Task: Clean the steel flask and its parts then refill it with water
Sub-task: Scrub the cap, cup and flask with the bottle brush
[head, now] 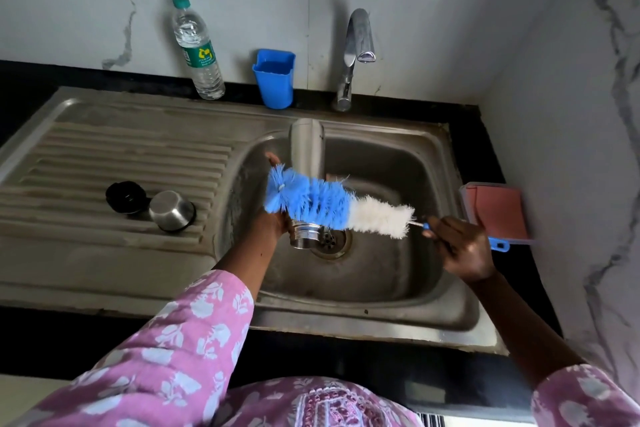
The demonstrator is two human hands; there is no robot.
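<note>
Two parts, a stopper (125, 197) and cup (172, 210), are lying on the drainboard well left of the fingers. Left hand (273, 218) is gripping the flask (306, 149), mouth down over the sink (398, 163). Right hand (462, 248) is clenching the brush (332, 201) handle; turning the mouth toward the bristles should ease entry.

The only marking is on the bottle (197, 48) at the far left of the sink: its green label bears a yellow-green recycling-style sign, with fine print under it too small to read. At the near edge, right of the middle, a striped patch like a barcode (431, 420) shows, with no digits legible.
</note>
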